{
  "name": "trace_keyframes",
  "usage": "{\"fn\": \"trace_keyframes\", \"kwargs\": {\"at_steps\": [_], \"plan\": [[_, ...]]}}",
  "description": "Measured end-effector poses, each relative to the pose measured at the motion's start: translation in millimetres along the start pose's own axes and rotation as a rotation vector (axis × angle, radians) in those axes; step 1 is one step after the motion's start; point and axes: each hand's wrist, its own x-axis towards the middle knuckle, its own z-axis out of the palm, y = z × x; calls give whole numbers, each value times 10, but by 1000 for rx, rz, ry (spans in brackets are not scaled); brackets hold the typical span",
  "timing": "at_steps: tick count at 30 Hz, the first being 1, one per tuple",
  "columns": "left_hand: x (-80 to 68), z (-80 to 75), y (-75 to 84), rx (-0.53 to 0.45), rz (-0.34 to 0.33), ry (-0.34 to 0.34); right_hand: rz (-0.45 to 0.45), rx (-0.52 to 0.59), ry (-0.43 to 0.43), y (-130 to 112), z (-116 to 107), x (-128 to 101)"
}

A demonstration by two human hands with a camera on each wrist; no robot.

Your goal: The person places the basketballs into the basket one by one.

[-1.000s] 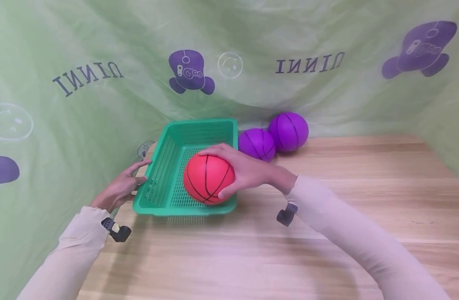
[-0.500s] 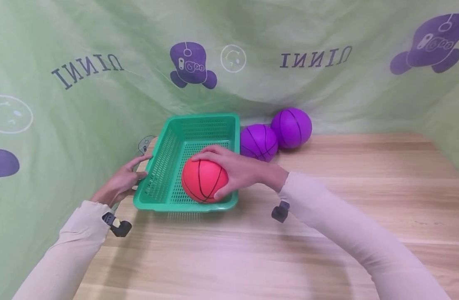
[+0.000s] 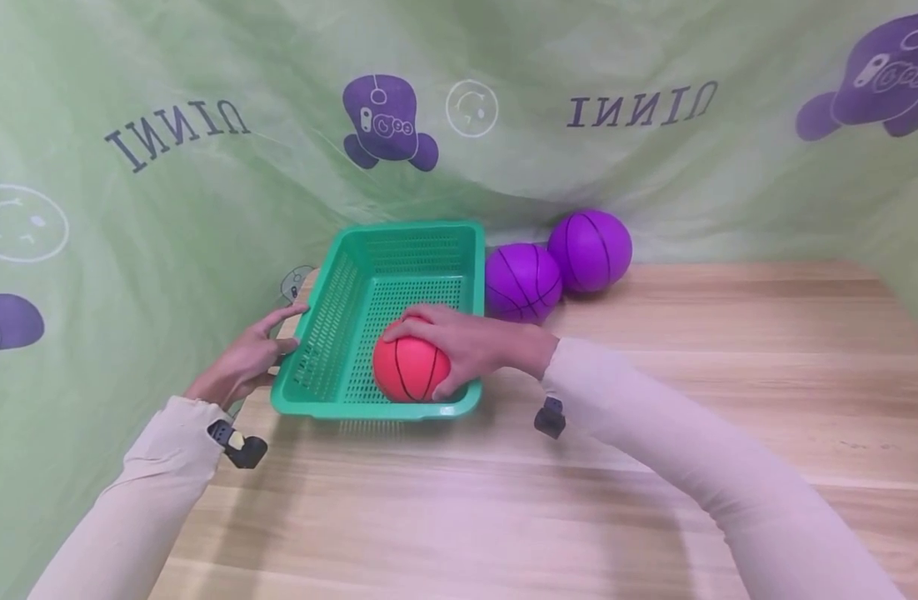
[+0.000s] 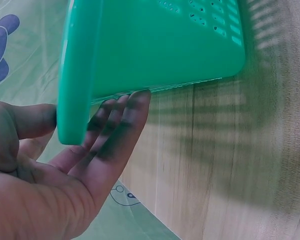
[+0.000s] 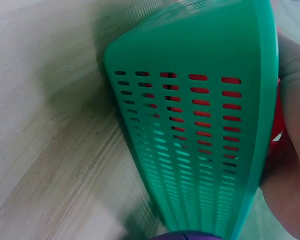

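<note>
A green plastic basket (image 3: pixel 376 410) with slotted walls stands on the table, left of centre in the head view. My right hand (image 3: pixel 474 340) reaches over its right rim and grips a red toy basketball (image 3: pixel 410 367) from above, low inside the basket. In the right wrist view, the red toy basketball (image 5: pixel 231 107) shows through the slots, and the hand (image 5: pixel 292 165) is partly hidden behind the rim. At the left wall is my left hand (image 3: pixel 245 362). Its thumb touches the rim (image 4: pixel 77 100), while mostly straight fingers (image 4: pixel 132 115) rest against the wall beneath.
Two purple toy basketballs, a nearer one (image 3: pixel 524 282) and a farther one (image 3: pixel 590 250), sit right of the basket by the back curtain. A printed green curtain (image 3: pixel 534 50) closes off the back and sides. The wooden table (image 3: pixel 691 367) stretches to the right and front.
My right hand has lowered the red toy basketball deeper into the basket, near its front right corner. The left hand stays at the left rim. The head view has shifted slightly.
</note>
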Motion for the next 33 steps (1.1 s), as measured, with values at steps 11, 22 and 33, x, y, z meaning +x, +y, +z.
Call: {"fn": "trace_keyframes", "kwargs": {"at_steps": [11,22,33], "plan": [[-4,-26,35,-8,-12,-17,86,-123,-89,-57,21,93],[9,-4,28,-25,-12,-31,162,-88,-172,-125,-89,23],[11,3,13,-16,-33,-27,130,-74,-118,-130,-244,-92]]}}
